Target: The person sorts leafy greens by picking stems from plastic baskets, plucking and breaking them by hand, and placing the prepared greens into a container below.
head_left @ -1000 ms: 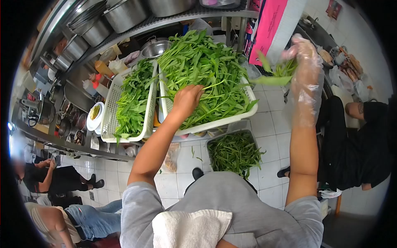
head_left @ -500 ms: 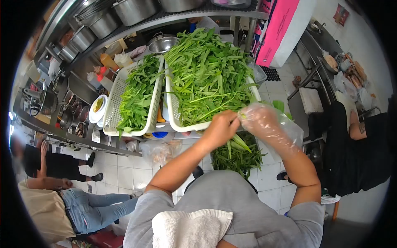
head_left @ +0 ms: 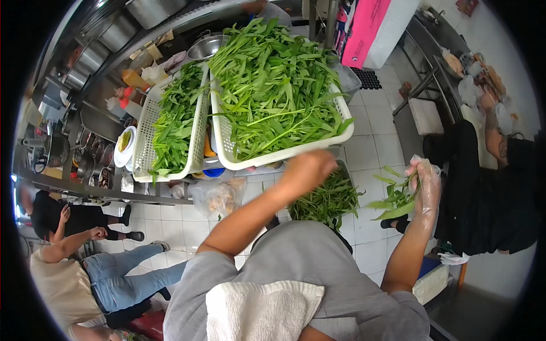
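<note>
Bare left hand [head_left: 310, 173] smeared by motion; fingers look curled, but whether they pinch anything cannot be made out. It appears in front of the near edge of the large white perforated plastic basket [head_left: 290, 152], covering part of the dark green leaf heap [head_left: 323, 207] below. That heap fills a dark container [head_left: 348, 179] on the floor, its near side hidden by the wearer's grey shirt [head_left: 310, 250].

Right hand [head_left: 422, 179], in a clear crinkled plastic glove, grips a small bunch of long green leaves [head_left: 395, 196] out to the right, well apart from the left hand; stem ends lost inside the fingers. The large basket holds a tall mound of leafy green stalks [head_left: 273, 85], its floor wholly covered. A narrower white perforated basket [head_left: 139, 136] stands just beside it, also leafy. Shallow steel bowl [head_left: 206, 46] behind, partly masked by the mound. Contents of the clear plastic bag [head_left: 219, 198] hard to read. Steel pot [head_left: 153, 10] cut off at the top.

Half a second earlier the hands met before the large basket; now parted, bunch carried rightward.
</note>
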Demonstrator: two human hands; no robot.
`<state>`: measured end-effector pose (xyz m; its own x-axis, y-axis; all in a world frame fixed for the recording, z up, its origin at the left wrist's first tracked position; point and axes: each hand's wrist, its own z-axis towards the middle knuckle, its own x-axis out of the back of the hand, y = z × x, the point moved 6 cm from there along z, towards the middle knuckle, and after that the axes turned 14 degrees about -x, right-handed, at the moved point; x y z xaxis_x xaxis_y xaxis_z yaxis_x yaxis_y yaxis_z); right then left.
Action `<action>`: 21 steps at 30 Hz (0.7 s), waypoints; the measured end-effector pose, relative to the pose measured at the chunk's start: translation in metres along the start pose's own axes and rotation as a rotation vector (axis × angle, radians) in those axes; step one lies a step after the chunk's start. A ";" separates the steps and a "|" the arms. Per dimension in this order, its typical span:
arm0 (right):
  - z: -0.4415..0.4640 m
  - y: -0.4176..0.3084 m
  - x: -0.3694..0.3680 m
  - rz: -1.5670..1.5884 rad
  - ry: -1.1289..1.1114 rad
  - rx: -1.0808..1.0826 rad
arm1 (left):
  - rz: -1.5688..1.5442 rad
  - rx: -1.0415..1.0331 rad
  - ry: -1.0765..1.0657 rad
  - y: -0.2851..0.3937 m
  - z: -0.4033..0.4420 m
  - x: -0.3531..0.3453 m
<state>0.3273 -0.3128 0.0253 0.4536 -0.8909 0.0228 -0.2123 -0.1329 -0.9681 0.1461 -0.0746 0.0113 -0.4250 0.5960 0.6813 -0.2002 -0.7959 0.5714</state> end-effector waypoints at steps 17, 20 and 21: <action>-0.051 -0.065 -0.112 -0.575 -0.103 0.755 | 0.246 0.034 0.091 -0.030 0.007 0.087; -0.064 -0.086 -0.169 -0.699 -0.054 1.161 | 0.093 0.030 0.081 -0.003 0.009 0.081; -0.061 -0.080 -0.182 -0.767 -0.038 1.249 | 0.044 0.055 0.080 0.005 0.009 0.079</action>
<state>0.2089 -0.1659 0.1134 0.1337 -0.7624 0.6332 0.9484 -0.0868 -0.3048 0.1194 -0.0302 0.0723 -0.5018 0.5487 0.6686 -0.1317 -0.8125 0.5679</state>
